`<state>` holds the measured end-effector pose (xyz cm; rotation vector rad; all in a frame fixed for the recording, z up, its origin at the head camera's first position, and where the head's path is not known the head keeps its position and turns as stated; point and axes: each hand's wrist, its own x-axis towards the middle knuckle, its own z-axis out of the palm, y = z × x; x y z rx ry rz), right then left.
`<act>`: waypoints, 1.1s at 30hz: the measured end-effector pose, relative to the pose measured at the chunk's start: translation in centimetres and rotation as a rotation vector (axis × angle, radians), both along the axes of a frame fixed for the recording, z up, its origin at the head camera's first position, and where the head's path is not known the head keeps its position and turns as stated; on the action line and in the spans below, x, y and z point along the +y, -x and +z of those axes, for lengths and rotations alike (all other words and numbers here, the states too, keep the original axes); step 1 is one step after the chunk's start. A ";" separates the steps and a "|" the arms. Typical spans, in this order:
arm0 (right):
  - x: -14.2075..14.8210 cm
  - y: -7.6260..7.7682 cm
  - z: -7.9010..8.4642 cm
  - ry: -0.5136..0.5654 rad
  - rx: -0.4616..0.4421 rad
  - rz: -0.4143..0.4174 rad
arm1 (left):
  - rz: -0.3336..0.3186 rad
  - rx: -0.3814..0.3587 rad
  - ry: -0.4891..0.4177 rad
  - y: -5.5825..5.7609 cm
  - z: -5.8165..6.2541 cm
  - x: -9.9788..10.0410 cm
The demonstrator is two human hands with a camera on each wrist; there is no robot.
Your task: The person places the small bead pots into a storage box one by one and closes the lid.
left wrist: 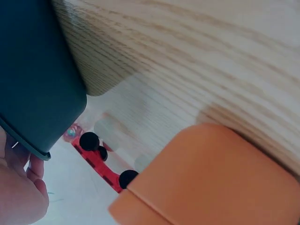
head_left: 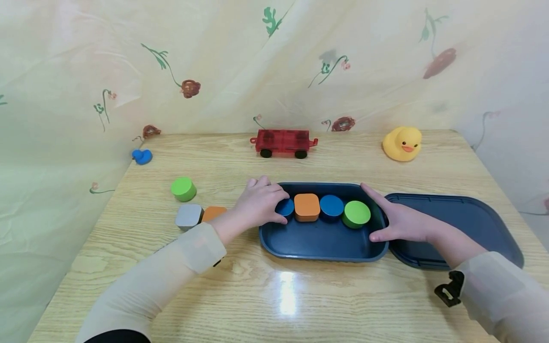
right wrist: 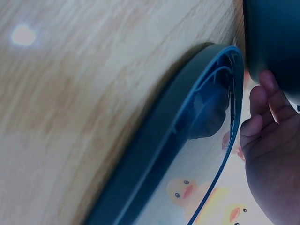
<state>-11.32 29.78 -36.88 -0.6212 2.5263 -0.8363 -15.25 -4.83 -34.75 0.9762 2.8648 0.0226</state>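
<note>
In the head view, a dark blue box (head_left: 317, 243) stands on the table with a row of blocks inside. My left hand (head_left: 259, 202) reaches over its left end, thumb and finger pinching a round blue block (head_left: 285, 208) at the left of the row. To the right follow a square orange block (head_left: 306, 207), another round blue block (head_left: 331, 207) and a round green block (head_left: 356, 214). My right hand (head_left: 401, 221) grips the box's right end, thumb inside; several fingertips (right wrist: 268, 80) touch the outer wall in the right wrist view.
A dark blue lid (head_left: 454, 228) lies right of the box. Left stand a green block (head_left: 183, 189), a grey block (head_left: 189, 216) and an orange block (head_left: 214, 213) partly behind my left wrist. Behind are a red wagon (head_left: 284, 142), a yellow duck (head_left: 402, 144) and a blue duck (head_left: 142, 156).
</note>
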 end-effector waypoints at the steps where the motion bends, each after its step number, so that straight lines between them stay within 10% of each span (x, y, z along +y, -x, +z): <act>1: 0.0 0.0 0.0 -0.002 -0.001 -0.001 | 0.000 0.005 0.010 0.0 0.0 0.1; 33: 0.1 0.0 0.0 0.008 -0.015 -0.007 | -0.021 0.024 0.030 0.0 -0.1 -0.1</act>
